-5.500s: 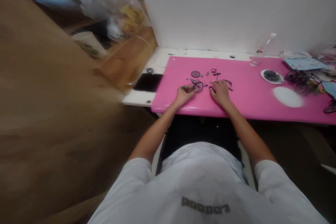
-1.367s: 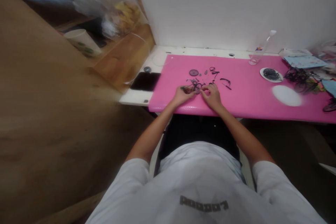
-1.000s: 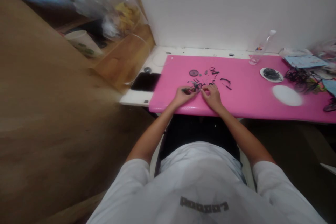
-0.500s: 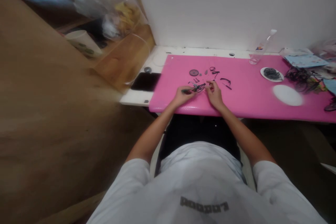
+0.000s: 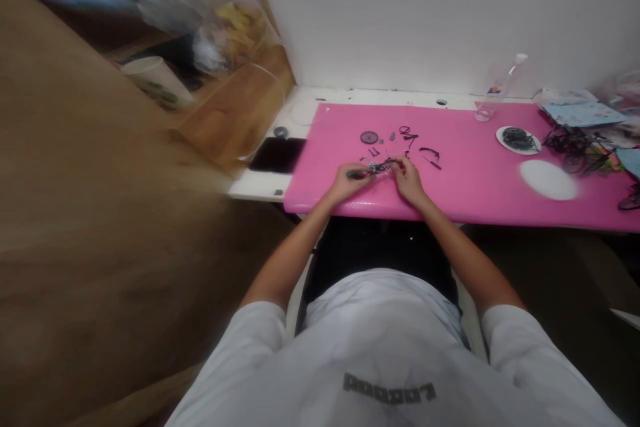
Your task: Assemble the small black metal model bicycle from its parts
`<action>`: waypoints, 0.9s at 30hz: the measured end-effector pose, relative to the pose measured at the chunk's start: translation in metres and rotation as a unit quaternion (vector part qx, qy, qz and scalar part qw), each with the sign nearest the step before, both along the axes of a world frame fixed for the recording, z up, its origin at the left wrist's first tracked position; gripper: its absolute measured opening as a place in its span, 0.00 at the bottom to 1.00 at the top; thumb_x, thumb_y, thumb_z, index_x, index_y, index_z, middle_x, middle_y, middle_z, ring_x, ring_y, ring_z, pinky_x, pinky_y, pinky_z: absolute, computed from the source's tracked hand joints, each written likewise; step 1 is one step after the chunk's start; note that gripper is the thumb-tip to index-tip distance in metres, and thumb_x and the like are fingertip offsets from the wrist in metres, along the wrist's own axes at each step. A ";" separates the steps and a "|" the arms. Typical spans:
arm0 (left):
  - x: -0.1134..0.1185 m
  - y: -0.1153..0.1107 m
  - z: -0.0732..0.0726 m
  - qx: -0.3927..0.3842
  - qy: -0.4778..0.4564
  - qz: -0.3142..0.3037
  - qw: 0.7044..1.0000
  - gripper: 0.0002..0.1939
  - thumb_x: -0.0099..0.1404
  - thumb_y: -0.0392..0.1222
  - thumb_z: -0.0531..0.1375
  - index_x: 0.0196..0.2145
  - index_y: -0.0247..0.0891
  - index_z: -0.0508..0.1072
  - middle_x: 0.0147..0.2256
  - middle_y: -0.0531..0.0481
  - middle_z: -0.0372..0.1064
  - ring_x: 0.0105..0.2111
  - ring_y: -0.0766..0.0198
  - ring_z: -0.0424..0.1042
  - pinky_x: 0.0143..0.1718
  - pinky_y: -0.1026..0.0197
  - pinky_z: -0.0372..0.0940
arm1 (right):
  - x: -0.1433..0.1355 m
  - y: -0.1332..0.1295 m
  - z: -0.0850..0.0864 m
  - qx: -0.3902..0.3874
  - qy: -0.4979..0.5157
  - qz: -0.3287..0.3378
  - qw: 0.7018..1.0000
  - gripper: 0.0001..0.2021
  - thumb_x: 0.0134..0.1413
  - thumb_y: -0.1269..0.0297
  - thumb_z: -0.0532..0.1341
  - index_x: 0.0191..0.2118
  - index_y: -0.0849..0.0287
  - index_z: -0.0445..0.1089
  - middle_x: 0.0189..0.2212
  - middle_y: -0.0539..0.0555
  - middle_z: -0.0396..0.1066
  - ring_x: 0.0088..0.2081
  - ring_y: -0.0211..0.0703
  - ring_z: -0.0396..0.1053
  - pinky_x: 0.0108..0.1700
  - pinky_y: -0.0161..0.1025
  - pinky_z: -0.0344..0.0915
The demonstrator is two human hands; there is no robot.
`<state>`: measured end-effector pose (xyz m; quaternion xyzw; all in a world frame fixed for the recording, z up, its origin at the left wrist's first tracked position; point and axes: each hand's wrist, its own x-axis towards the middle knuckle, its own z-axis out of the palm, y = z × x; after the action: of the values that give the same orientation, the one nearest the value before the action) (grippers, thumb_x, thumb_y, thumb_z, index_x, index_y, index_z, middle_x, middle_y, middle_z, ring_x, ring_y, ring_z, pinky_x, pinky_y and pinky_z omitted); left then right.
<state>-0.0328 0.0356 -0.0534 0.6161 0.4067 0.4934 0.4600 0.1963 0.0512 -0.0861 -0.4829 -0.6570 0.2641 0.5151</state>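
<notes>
Over the pink sheet (image 5: 465, 180), my left hand (image 5: 350, 181) is closed around a small spindly dark assembly (image 5: 380, 167), which looks like part of a miniature model bicycle. A green bit shows by the left fingers. My right hand (image 5: 407, 180) pinches the other end of the same assembly, with thumb and fingertips together. Exactly which piece lies between the right fingertips is too small to make out. Just beyond the hands lie a round dark wheel (image 5: 369, 137), a looped black part (image 5: 406, 131) and a curved black strip (image 5: 430, 152).
A black phone-like slab (image 5: 277, 155) lies left of the sheet. To the right are a clear bottle (image 5: 495, 95), a white plate (image 5: 536, 148) of black parts, a white disc (image 5: 548, 180) and a dark tangled heap (image 5: 570, 147). A white wall (image 5: 430, 20) stands behind.
My right fingers have closed in on the right end of the dark assembly, which now stretches between both hands. My left hand has barely moved.
</notes>
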 end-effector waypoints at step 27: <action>-0.005 0.012 -0.022 0.091 0.015 -0.033 0.995 0.15 0.62 0.51 0.75 0.33 0.34 0.85 0.35 0.43 0.81 0.33 0.64 0.76 0.36 0.63 0.70 | -0.002 -0.001 0.000 -0.012 0.013 -0.002 1.000 0.26 0.69 0.35 0.60 0.48 0.55 0.77 0.44 0.57 0.81 0.40 0.50 0.78 0.47 0.49 0.75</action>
<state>-0.0377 0.0475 -0.0757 0.6756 0.3466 0.5038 0.4119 0.1939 0.0499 -0.0863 -0.4866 -0.6465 0.2770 0.5182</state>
